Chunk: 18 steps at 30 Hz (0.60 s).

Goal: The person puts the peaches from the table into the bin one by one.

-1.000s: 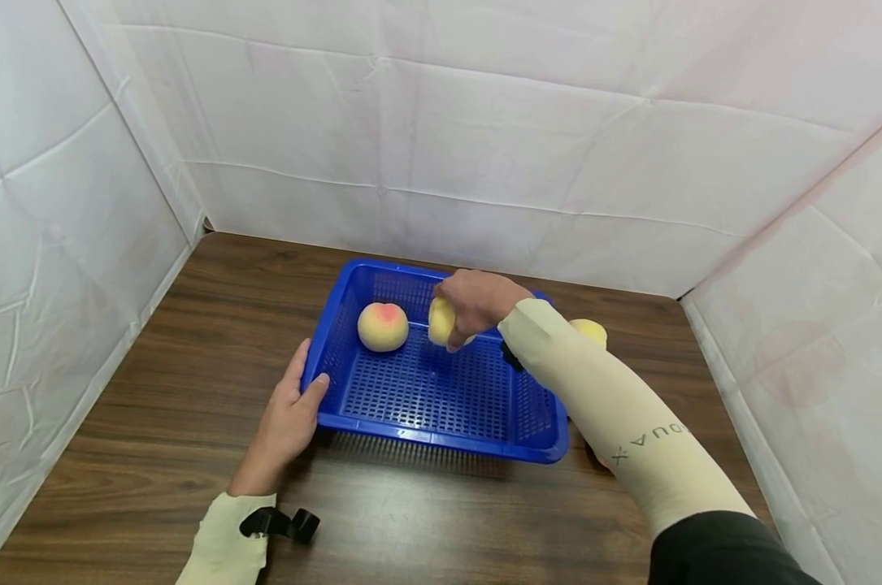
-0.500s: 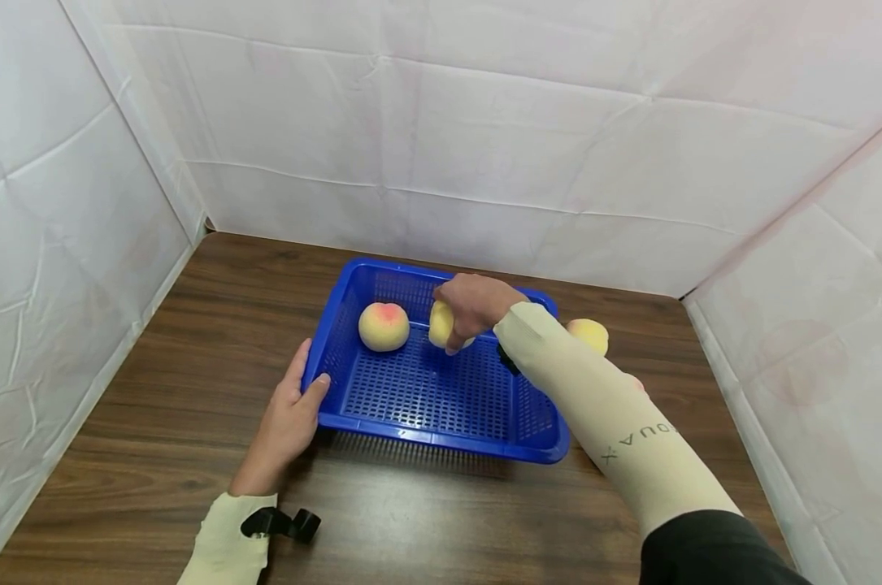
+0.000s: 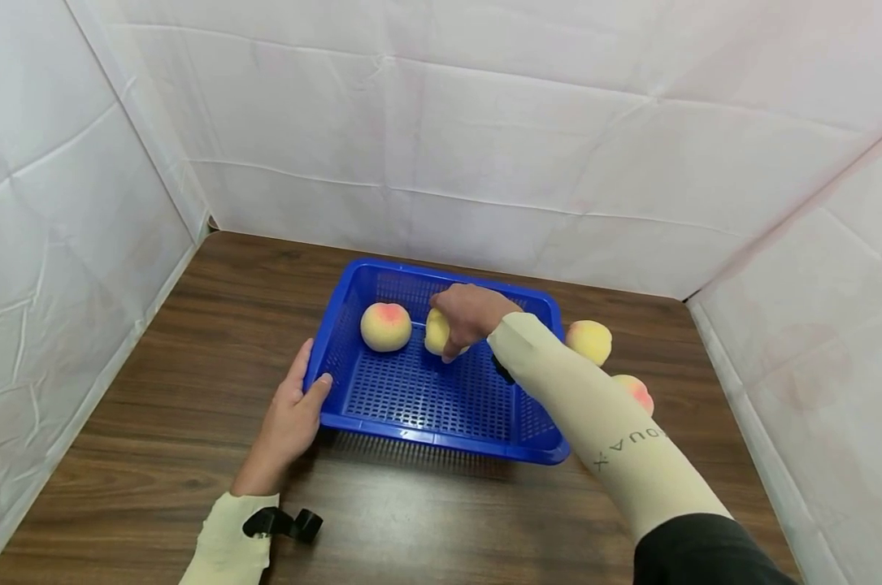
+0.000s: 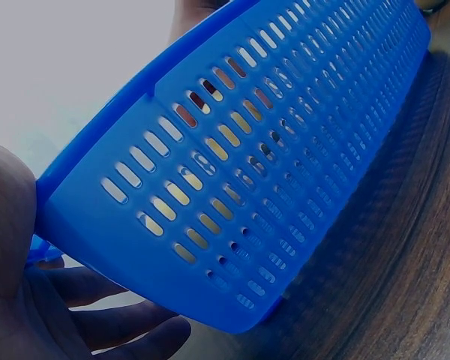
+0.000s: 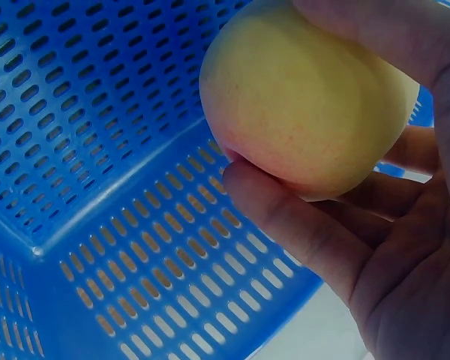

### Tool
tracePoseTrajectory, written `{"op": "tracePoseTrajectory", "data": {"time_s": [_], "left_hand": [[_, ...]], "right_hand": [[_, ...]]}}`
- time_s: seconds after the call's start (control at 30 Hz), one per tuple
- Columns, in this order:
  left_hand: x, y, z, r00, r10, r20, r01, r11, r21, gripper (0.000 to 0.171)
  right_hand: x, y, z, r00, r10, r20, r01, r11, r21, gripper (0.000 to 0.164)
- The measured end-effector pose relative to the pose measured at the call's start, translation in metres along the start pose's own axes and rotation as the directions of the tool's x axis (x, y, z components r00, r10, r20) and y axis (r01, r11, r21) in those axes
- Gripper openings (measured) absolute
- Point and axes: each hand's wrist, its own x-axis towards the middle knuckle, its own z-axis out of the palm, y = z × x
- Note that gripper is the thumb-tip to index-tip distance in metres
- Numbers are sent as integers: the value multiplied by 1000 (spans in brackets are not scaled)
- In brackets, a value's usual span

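Observation:
A blue perforated plastic basket (image 3: pixel 441 439) stands on the wooden table. My left hand (image 3: pixel 292 410) grips its left rim, thumb over the edge; the left wrist view shows the fingers (image 4: pixel 127 322) at the basket's end. Inside the basket my right hand (image 3: pixel 473 313) holds a yellow peach (image 3: pixel 436 331). From the right wrist view, thumb and fingers curl round that peach (image 5: pixel 307 97), close over the slotted floor. Another peach (image 3: pixel 386 327), yellow with a pink top, sits in the basket's back left part.
Outside the basket, to its right, a yellow peach (image 3: pixel 589 341) and a pinkish peach (image 3: pixel 634 392) lie on the table (image 3: pixel 155 390), the latter partly behind my right sleeve (image 3: pixel 594 406). White sheeting (image 3: pixel 411 122) walls the table at the back and both sides.
My right hand has lowered slightly with the peach inside the basket. The right forearm has shifted left, uncovering more of the peaches on the right. The left hand keeps its grip.

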Motion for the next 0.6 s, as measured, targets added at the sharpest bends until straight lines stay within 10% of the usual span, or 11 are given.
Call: {"op": "tracePoseTrajectory", "data": {"time_s": [0.6], "left_hand": [[-4, 4, -1, 1000, -2, 0, 2, 1000, -14, 61]], "right_hand": [[5, -5, 13, 999, 14, -44, -15, 1000, -25, 72]]}}
